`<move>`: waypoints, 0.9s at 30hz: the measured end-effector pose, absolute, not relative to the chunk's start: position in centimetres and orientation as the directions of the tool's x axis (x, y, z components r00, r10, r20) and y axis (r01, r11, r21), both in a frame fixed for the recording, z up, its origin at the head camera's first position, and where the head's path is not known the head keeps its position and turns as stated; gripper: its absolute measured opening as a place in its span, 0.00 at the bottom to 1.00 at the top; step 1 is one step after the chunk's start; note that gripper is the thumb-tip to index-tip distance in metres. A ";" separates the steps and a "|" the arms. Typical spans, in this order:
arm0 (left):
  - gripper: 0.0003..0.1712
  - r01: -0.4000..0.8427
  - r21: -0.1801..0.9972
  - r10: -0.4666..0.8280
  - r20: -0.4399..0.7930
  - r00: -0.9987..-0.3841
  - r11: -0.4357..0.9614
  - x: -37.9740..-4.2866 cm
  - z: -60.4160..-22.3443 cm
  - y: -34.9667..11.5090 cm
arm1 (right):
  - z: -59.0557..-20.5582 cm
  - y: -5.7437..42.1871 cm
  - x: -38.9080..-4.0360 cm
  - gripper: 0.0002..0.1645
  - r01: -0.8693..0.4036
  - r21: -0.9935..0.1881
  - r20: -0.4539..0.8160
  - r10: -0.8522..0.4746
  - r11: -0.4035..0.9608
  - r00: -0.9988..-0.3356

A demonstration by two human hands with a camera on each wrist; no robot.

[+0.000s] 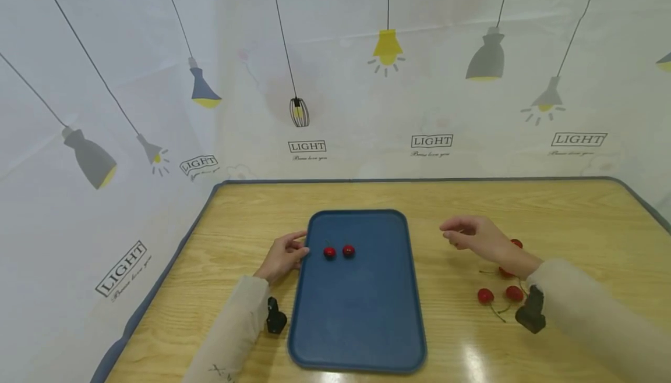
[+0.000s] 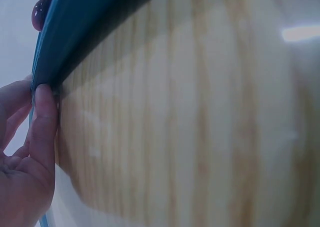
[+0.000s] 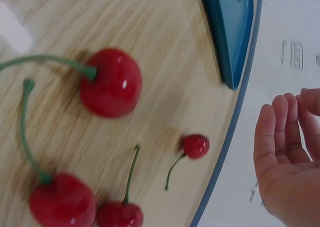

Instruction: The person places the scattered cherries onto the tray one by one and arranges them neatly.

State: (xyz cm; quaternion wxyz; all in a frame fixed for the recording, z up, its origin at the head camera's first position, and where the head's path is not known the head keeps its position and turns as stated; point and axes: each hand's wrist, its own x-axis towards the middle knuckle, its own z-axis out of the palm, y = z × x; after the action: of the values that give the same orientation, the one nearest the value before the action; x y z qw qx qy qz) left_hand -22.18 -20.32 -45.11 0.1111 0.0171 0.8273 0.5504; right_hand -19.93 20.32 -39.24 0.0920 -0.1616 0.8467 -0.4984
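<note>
A blue rectangular tray (image 1: pixel 362 313) lies on the wooden table, with two red cherries, one cherry (image 1: pixel 329 252) left of the other cherry (image 1: pixel 348 251), in its upper left part. At the tray's left edge, my left hand (image 1: pixel 283 256) holds the rim; the left wrist view shows the thumb (image 2: pixel 45 107) against the outer wall. My right hand (image 1: pixel 474 236) hovers right of the tray, fingers loosely bent, nothing in it. Below and behind its wrist lie several stemmed cherries, among them a front cherry (image 1: pixel 485 296) and a neighbouring cherry (image 1: pixel 514 293). The right forearm partly covers this group.
The wooden table (image 1: pixel 251 211) has a dark blue edge strip. Behind and to the left stands a pale wall covering (image 1: pixel 346 92) printed with lamps. Dark wrist mounts (image 1: pixel 532 310) sit on both sleeves. In the right wrist view, one cherry (image 3: pixel 196 146) lies apart from the others.
</note>
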 end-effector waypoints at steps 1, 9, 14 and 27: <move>0.27 -0.097 0.916 0.151 -0.167 -0.974 0.388 -22.1 -45.1 -20.3 | -39.2 20.8 -19.9 0.22 -0.174 -0.871 0.001 -0.353 0.459 -0.936; 0.27 -0.090 0.924 0.170 -0.163 -0.972 0.372 -22.1 -45.1 -20.4 | -39.8 24.3 -19.6 0.26 -0.135 -0.855 -0.016 -0.284 0.501 -0.959; 0.26 -0.086 0.919 0.148 -0.154 -0.977 0.385 -22.1 -45.1 -20.3 | -40.1 25.9 -19.3 0.27 -0.105 -0.835 -0.035 -0.242 0.541 -0.970; 0.27 -0.113 0.916 0.125 -0.173 -0.977 0.386 -22.3 -45.3 -20.3 | -41.6 29.9 -19.2 0.27 -0.078 -0.726 -0.018 -0.133 0.683 -0.991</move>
State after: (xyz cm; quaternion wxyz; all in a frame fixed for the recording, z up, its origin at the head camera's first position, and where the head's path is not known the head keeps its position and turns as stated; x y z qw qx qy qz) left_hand -22.31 -20.25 -45.26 0.1075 0.0038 0.8255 0.5540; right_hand -19.24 29.89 -41.63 0.0346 -0.0577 0.9167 -0.3939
